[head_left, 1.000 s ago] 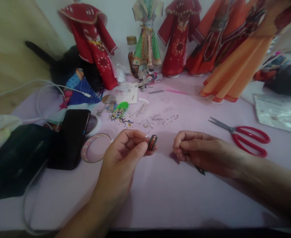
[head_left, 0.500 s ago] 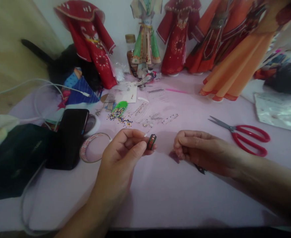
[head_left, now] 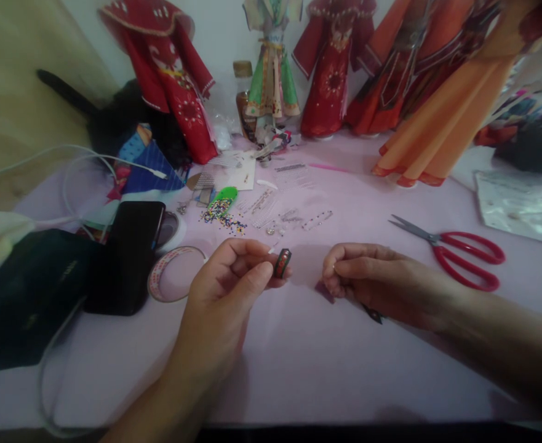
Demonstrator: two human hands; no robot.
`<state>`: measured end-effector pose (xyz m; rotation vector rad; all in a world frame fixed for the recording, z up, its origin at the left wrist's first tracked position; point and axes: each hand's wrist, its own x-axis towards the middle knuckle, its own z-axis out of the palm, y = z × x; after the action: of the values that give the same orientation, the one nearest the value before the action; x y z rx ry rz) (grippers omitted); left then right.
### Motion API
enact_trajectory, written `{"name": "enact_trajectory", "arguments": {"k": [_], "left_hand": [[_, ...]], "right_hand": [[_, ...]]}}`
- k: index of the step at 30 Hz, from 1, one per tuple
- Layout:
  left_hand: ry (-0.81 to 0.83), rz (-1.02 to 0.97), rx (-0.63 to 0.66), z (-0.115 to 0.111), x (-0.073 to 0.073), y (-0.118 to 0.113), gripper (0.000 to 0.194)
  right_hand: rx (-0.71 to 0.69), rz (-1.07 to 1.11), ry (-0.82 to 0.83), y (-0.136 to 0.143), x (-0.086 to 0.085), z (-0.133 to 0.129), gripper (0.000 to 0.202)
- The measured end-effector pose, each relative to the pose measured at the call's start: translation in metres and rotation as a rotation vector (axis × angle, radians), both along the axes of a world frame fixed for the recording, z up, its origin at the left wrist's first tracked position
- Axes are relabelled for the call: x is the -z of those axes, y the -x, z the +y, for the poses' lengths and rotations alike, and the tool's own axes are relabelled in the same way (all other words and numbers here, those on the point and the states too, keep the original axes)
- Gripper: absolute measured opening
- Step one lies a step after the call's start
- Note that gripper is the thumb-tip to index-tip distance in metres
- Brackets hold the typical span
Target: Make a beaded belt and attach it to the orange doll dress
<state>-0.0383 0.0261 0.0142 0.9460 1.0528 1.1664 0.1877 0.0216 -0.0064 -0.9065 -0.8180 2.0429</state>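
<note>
A small dark ornament [head_left: 282, 263] with red and green markings sits pinched between thumb and fingers of the left hand [head_left: 234, 277], above the pink desk [head_left: 298, 357]. The right hand [head_left: 367, 280] is curled closed beside it, a dark tip [head_left: 373, 315] poking from beneath; red scissors [head_left: 464, 258] lie nearby.

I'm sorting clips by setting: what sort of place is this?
Probably a home craft table for doll costumes: small robed figures stand at the back, loose beads and red scissors lie on the pink cloth.
</note>
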Motion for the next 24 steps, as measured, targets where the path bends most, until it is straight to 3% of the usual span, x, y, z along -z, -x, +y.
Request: {"name": "enact_trajectory", "arguments": {"k": [24], "left_hand": [[-0.006,-0.006,-0.001,-0.0003,-0.0002,-0.0001,0.010]], "right_hand": [[-0.005,0.000,-0.016,-0.0014,0.0012,0.0006,0.014]]}}
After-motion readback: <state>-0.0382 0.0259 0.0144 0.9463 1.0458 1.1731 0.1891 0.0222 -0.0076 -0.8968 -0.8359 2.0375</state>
